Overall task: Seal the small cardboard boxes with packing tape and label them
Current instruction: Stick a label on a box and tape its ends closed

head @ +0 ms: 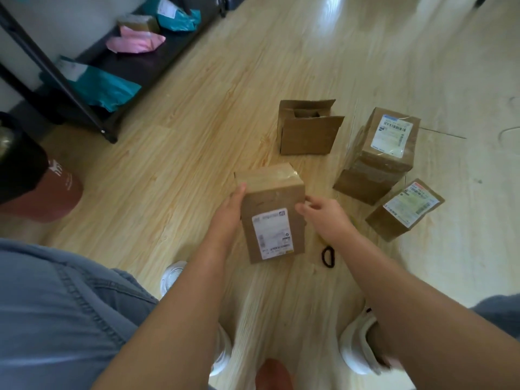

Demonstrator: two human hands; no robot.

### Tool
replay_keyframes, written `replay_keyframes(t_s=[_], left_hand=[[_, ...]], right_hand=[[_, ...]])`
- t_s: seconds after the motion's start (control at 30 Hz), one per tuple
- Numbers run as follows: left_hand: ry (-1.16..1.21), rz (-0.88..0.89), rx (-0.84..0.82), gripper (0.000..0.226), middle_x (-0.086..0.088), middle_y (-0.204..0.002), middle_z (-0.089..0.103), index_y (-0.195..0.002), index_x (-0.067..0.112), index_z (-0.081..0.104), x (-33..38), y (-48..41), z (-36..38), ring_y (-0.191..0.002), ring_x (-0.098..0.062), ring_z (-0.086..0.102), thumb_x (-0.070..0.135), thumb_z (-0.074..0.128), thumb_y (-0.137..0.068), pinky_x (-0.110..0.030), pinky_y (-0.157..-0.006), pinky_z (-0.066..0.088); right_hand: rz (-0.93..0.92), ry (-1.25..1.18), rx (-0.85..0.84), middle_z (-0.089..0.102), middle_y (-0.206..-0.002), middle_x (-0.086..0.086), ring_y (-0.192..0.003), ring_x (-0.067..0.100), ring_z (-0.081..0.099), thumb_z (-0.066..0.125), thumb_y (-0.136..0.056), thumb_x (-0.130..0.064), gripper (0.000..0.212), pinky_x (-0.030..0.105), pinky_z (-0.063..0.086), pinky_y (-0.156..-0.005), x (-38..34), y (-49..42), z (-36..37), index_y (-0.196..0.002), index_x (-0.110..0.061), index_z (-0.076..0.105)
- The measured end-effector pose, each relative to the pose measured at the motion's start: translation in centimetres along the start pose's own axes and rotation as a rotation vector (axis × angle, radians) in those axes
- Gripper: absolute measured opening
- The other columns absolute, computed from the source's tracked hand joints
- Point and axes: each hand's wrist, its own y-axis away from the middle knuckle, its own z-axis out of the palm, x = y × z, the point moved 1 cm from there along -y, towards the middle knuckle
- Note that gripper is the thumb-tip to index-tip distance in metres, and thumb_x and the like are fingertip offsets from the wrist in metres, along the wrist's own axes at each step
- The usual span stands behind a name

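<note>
Near centre of the wood floor (197, 114), a taped, labelled box (271, 209) is between both hands: left hand (229, 212) w/ fingers straight, flat on its left side; right hand (326, 218) w/ fingers curled at its right edge, grip unclear; open box (306, 133) farther off.
</note>
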Motion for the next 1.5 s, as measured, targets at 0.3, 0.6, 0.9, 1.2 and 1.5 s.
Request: replay_keyframes(t_s=[0.3,0.6,0.9,1.2,1.5], left_hand=[[0.051,0.191,-0.233,0.085,0.008,-0.15,0.043,-0.146,0.04,0.044,3.3,1.9,0.0,-0.139,-0.007,0.031,0.043,0.083,-0.071,-0.03,-0.101,0.024],[0.084,0.084,-0.319,0.079,0.009,-0.121,0.07,-0.139,0.054,0.045,1.2,2.2,-1.1,-0.121,-0.024,0.06,0.04,0.078,-0.068,-0.049,-0.116,0.03],[0.168,0.022,-0.186,0.085,0.006,-0.125,0.068,-0.135,0.039,0.055,0.4,1.3,-1.2,-0.123,-0.022,0.058,0.055,0.083,-0.057,-0.049,-0.114,0.034],[0.194,-0.087,-0.031,0.059,-0.002,-0.11,0.071,-0.115,0.026,0.069,0.5,1.5,-0.7,-0.101,-0.02,0.066,0.07,0.065,-0.075,-0.038,-0.093,0.05],[0.163,-0.138,-0.036,0.038,-0.001,-0.103,0.07,-0.115,0.02,0.071,0.5,1.2,-1.1,-0.092,-0.016,0.064,0.046,0.066,-0.088,-0.032,-0.087,0.045]], right_hand=[[-0.077,-0.13,0.261,0.073,-0.09,-0.008,-0.084,0.012,0.066,0.054,-0.1,-0.045,0.024,0.038,0.055,-0.09,-4.1,1.1,-5.4,-0.099,-0.028,0.071],[-0.112,-0.187,0.164,0.071,-0.094,-0.013,-0.077,0.0,0.062,0.063,-0.098,-0.031,0.029,0.015,0.047,-0.066,-3.4,2.6,-4.1,-0.123,-0.019,0.069],[-0.032,-0.096,0.048,0.071,-0.109,-0.004,-0.099,0.011,0.067,0.071,-0.091,-0.033,0.037,0.028,0.051,-0.085,-2.6,2.0,-3.5,-0.123,-0.019,0.058],[0.025,-0.035,-0.047,0.064,-0.096,-0.015,-0.085,0.003,0.06,0.059,-0.097,-0.045,0.019,0.02,0.048,-0.068,-2.5,2.6,-3.2,-0.11,-0.03,0.057],[0.205,-0.232,-0.059,0.069,-0.103,0.006,-0.099,0.028,0.069,0.048,-0.091,-0.071,0.05,0.045,0.054,-0.098,-1.8,2.5,-3.3,-0.09,-0.022,0.06]])
